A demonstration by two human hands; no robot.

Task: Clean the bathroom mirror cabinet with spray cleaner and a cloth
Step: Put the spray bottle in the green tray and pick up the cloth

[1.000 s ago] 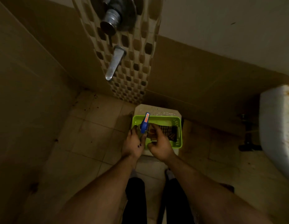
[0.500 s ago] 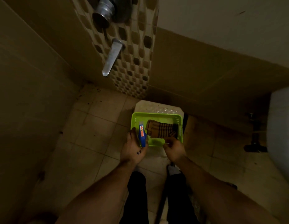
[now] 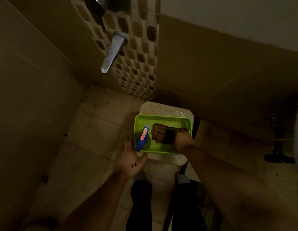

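Seen from above in a dim bathroom. A lime-green plastic basket (image 3: 161,116) sits on a low white plastic surface (image 3: 163,108), which stands on the beige tiled floor (image 3: 94,130) close to the wall. Inside the basket, along its left side, lies a blue spray cleaner bottle (image 3: 143,139) with an orange label. The left hand (image 3: 130,158) is palm up just beside the bottle's base. Its fingers (image 3: 129,142) are straight and loosely spread along the basket's left rim, thumb out; whether they touch the bottle cannot be told. The right hand (image 3: 182,141) reaches into the basket's right half, fingers curled down into a folded brown checked cloth (image 3: 161,134), gripping its right end. Above, a metal tap spout (image 3: 112,51) juts from a strip of mosaic tile (image 3: 141,64). The person's dark trouser legs (image 3: 141,205) show below
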